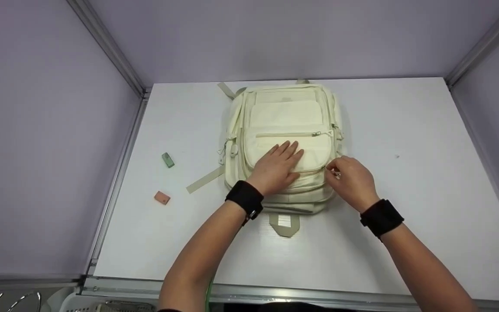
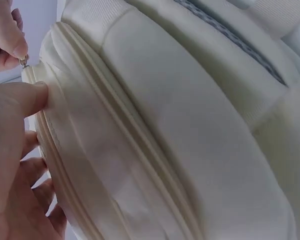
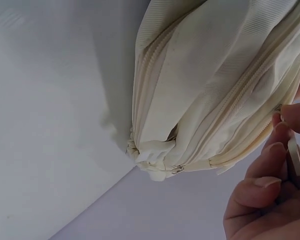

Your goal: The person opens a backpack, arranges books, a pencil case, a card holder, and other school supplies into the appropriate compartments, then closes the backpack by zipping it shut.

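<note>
A cream backpack [image 1: 286,115] lies on its back on the white table, its top handle [image 1: 285,225] toward me. My left hand [image 1: 277,168] rests on the front pocket, fingers spread and straight. In the left wrist view its thumb [image 2: 32,97] presses beside the zipper seam. My right hand [image 1: 351,180] is at the pack's right side and pinches a zipper pull [image 3: 294,156] between thumb and fingertips. Several zipper tracks run round the pack's edge in the right wrist view. A second zipper pull [image 1: 315,134] sits on the horizontal front zipper.
Left of the backpack lie a small green block [image 1: 168,160] and a small orange-pink block [image 1: 162,197]. A loose strap [image 1: 205,180] reaches out from the pack's left side. Lilac panels surround the table. A white basket [image 1: 74,303] stands below its front left edge.
</note>
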Demonstrator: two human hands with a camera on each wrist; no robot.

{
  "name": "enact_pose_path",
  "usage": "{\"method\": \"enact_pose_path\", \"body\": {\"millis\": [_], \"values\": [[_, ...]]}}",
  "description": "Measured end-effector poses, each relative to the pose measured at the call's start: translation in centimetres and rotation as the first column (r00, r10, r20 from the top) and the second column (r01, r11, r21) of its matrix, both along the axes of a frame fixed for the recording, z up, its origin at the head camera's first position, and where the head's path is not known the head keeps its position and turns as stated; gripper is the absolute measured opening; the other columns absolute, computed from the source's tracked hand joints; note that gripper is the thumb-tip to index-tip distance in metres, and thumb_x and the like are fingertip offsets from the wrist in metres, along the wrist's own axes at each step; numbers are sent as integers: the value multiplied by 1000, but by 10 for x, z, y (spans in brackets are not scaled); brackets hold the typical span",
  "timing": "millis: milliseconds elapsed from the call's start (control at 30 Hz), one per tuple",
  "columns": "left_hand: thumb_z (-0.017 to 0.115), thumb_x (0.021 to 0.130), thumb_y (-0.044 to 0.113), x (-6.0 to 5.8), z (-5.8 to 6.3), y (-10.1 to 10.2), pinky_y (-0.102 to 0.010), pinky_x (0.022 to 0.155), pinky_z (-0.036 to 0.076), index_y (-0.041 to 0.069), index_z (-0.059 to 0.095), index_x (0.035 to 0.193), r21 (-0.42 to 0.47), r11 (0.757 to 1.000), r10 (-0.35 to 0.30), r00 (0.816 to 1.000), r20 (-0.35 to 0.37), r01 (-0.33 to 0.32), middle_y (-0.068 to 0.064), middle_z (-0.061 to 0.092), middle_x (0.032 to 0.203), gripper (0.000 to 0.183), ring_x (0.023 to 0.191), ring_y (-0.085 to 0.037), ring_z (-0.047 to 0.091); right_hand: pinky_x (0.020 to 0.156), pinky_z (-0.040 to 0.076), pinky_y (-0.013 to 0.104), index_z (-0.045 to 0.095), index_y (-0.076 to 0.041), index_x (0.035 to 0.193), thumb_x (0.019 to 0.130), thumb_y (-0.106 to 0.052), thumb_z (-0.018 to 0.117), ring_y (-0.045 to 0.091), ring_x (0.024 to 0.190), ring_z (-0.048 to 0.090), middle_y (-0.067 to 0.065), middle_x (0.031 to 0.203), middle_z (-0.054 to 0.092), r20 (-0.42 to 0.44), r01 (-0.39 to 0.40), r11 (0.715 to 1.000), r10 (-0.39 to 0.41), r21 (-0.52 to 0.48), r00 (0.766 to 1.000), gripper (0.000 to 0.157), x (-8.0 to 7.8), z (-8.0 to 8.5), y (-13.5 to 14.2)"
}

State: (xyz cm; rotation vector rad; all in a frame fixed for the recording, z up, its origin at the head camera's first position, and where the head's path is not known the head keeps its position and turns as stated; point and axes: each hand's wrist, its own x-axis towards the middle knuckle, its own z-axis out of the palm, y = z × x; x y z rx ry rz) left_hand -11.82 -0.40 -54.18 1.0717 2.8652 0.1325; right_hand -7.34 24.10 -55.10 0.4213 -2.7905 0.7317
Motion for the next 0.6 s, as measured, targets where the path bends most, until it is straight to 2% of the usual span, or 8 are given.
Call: {"method": "enact_pose_path", "body": {"millis": [133,267,333,433,500,600], "values": [[46,109,38,3,-2,-20,-36,125,8,17,29,162,17,999,-27,1000,-7,27,-6,18,169,59,156,-23,13,72,52,44,73,-3,96,93,-11,68,28,85,64,10,90,69,-10,13,1000,-13,-18,1000,10,1,-1,1],[53,108,29,5,-6,-38,-33,124,14,16,43,157,78,996,-38,999,-24,40,-6,28,166,52,154,-22,21,70,50,43,75,-4,95,93,-13,69,26,83,62,9,88,68,-13,33,998,-33,-49,999,11,3,1,2],[60,105,25,5,-7,-42,-33,122,22,14,55,148,123,992,-23,1000,-19,25,-7,35,163,44,152,-21,27,69,49,42,76,-4,94,93,-13,70,26,81,62,9,87,68,-11,44,997,-45,-65,999,11,4,1,2],[64,102,21,5,-8,-42,-31,119,30,13,70,124,170,985,16,1000,-11,-14,-7,43,159,24,149,-20,35,68,47,41,77,-5,94,92,-13,71,25,79,61,8,85,68,-5,68,995,-68,-79,998,11,5,1,1],[66,102,20,5,-8,-39,-31,116,34,14,73,111,177,983,44,999,-15,-40,-7,45,157,13,147,-19,38,68,46,40,77,-5,94,92,-13,71,25,78,60,8,84,67,-1,81,993,-82,-82,997,10,5,1,0],[66,102,21,6,-10,-37,-33,114,37,15,73,104,182,981,68,997,-35,-60,-7,47,156,9,146,-20,40,67,45,39,78,-4,93,91,-12,71,24,76,60,8,82,67,1,88,993,-88,-83,996,10,5,1,-2]]}}
